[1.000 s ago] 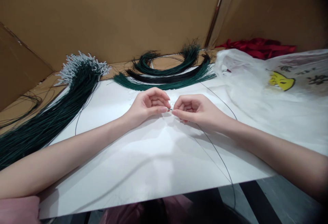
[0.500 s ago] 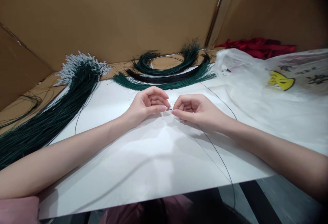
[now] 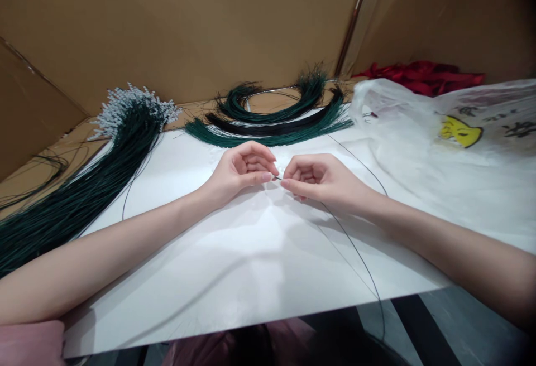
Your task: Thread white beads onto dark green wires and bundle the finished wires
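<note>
A thin dark wire (image 3: 354,247) runs from between my hands, passes under my right palm and curves down over the front edge of the white board (image 3: 234,288). My left hand (image 3: 245,171) pinches the wire's end between thumb and forefinger; a tiny pale bit shows at that fingertip, too small to name. Close beside it, my right hand (image 3: 312,176) is closed on the same wire with thumb and forefinger, its other fingers curled. Small white specks (image 3: 215,157) lie on the board just behind my hands.
At left lies a thick bundle of dark green wires (image 3: 104,182) with white beaded tips (image 3: 134,106). Curved bundles of green and black wires (image 3: 272,131) rest at the back. A white plastic bag (image 3: 419,148) and red ribbon (image 3: 427,76) are at right, before cardboard walls (image 3: 188,25).
</note>
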